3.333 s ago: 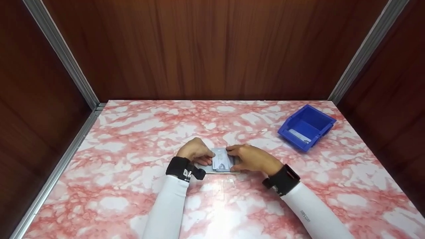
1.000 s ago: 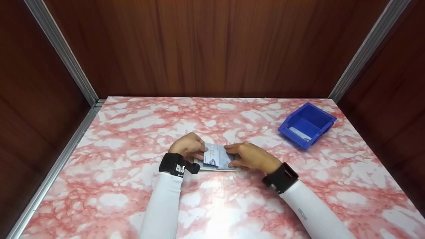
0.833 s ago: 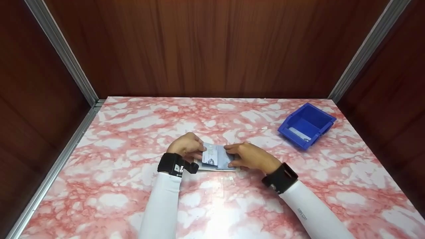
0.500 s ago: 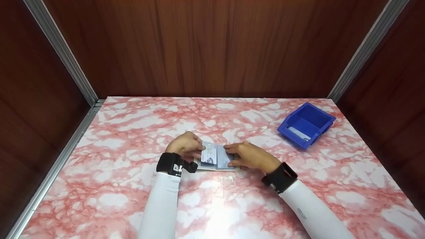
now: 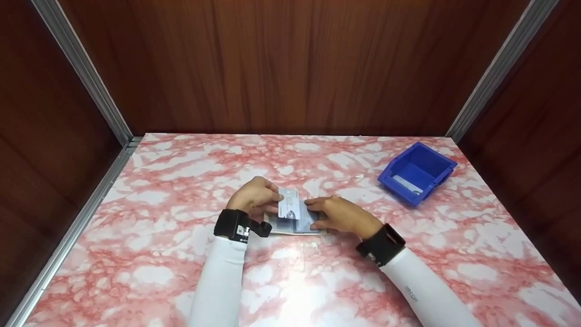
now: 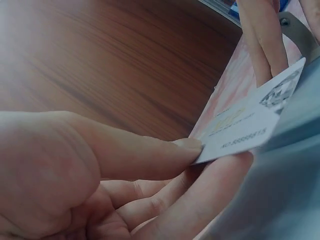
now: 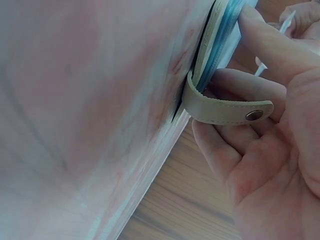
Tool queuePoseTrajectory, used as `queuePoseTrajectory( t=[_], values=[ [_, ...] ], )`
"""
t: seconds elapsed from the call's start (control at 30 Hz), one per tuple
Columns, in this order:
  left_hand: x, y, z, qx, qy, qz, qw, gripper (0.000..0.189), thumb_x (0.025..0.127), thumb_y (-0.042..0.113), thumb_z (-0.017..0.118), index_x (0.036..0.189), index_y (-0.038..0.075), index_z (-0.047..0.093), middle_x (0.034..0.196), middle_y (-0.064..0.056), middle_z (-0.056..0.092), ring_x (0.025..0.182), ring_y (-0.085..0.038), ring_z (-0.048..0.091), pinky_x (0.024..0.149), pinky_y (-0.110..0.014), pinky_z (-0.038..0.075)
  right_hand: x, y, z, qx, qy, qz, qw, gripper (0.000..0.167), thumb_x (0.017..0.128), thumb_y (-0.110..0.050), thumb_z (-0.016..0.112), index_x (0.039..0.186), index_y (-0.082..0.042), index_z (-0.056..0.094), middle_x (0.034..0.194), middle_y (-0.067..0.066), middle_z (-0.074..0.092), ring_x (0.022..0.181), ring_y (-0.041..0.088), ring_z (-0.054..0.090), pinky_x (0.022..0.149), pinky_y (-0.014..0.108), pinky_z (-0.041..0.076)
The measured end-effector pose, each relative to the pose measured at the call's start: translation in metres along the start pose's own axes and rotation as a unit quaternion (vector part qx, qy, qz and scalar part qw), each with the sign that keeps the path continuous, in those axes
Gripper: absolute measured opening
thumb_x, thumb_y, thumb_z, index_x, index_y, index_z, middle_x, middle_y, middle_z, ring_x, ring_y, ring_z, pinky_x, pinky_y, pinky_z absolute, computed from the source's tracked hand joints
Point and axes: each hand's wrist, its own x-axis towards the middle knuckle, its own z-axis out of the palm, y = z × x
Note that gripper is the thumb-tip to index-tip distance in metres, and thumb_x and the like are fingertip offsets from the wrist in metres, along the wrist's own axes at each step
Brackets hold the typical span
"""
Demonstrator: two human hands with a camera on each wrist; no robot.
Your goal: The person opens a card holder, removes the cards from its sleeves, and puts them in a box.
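The left hand (image 5: 255, 196) pinches a white VIP card (image 5: 289, 204) above a card holder's (image 5: 306, 224) left half. The right hand (image 5: 344, 215) grips the card holder's right edge, beside its snap strap (image 7: 217, 108). Well right of the card holder sits a blue bin (image 5: 431, 162).

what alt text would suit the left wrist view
A left hand pinches a tilted white VIP card by one end, near blurred bluish sleeves. Beyond the card are the right hand and a strap with a metal snap; brown wood-grain panelling fills the upper left.
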Motion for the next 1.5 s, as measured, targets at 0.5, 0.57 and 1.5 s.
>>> queuePoseTrajectory(
  t=[0.5,0.57,1.5],
  values=[
    [-0.001,0.016,0.023,-0.099,0.038,0.029,0.9940,0.029,0.082,0.002,0.064,0.108,-0.002,0.052,0.105,-0.017,0.059,0.089,-0.028,0.066,0.083,-0.041,0.056,0.000,0.001,0.000,0.005,0.014,-0.032,0.9994,0.045,0.079,-0.036,0.071,0.117,-0.013,0.064,0.122,0.001,0.062,0.102,0.012,0.061,0.088,0.029,0.052],
    [-0.002,0.018,0.025,-0.099,0.036,0.034,0.9939,0.028,0.082,0.001,0.063,0.108,-0.002,0.053,0.105,-0.017,0.059,0.088,-0.028,0.066,0.083,-0.042,0.056,0.001,0.001,0.000,0.006,0.013,-0.038,0.9992,0.042,0.080,-0.035,0.071,0.116,-0.014,0.064,0.116,0.000,0.064,0.095,0.012,0.062,0.082,0.028,0.053],
    [-0.006,0.031,0.038,-0.101,0.013,0.121,0.9874,0.026,0.084,0.007,0.064,0.108,-0.002,0.058,0.096,-0.014,0.066,0.075,-0.019,0.068,0.066,-0.032,0.059,0.001,-0.007,-0.043,0.524,0.141,0.160,0.8244,0.036,0.094,-0.013,0.052,0.125,0.005,0.049,0.115,0.023,0.062,0.097,0.026,0.066,0.085,0.037,0.055]
  ],
)
